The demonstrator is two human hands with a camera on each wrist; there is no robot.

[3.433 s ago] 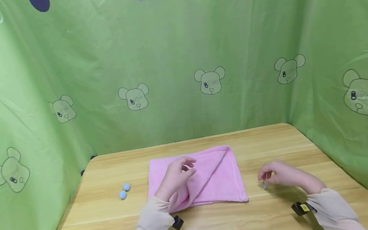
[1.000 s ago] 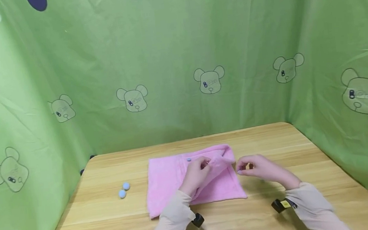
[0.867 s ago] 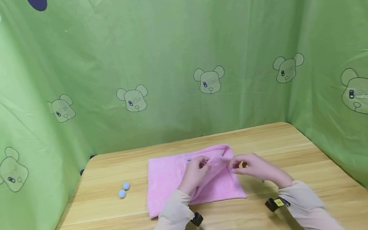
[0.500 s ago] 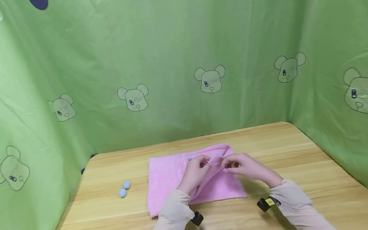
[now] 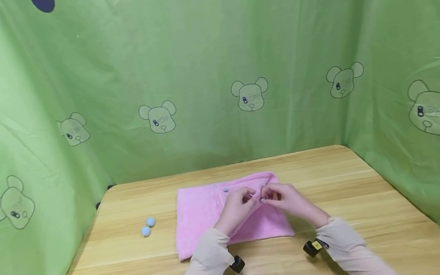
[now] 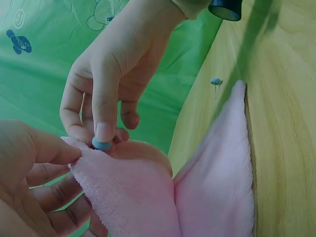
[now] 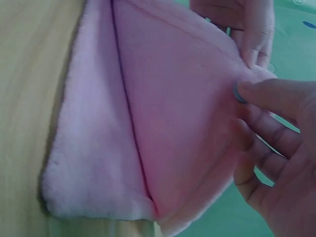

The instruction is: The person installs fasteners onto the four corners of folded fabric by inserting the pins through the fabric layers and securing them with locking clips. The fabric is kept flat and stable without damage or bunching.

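A pink fleecy cloth point(image 5: 197, 218) lies folded on the table, its right part lifted between both hands. My left hand point(image 5: 237, 208) pinches its raised edge between thumb and fingers, seen closely in the left wrist view. My right hand point(image 5: 288, 199) pinches a round blue-headed pin point(image 6: 102, 143) against the cloth just beside the left fingertips; its shaft is hidden by the cloth and fingers. In the right wrist view the blue head point(image 7: 239, 93) shows under the right thumb. Another small blue round piece point(image 5: 226, 190) sits on the cloth beyond the left hand.
Two light blue round pieces point(image 5: 148, 226) lie side by side on the wooden table point(image 5: 113, 260), left of the cloth. A second blue-headed pin point(image 6: 216, 81) with thin metal prongs is on the table near the cloth's corner. Green curtains point(image 5: 205, 147) surround the table.
My right hand picked a blue-headed pin off the table at the right and moved left to the cloth's edge. My left hand moved right, took hold of the cloth and lifted its edge.
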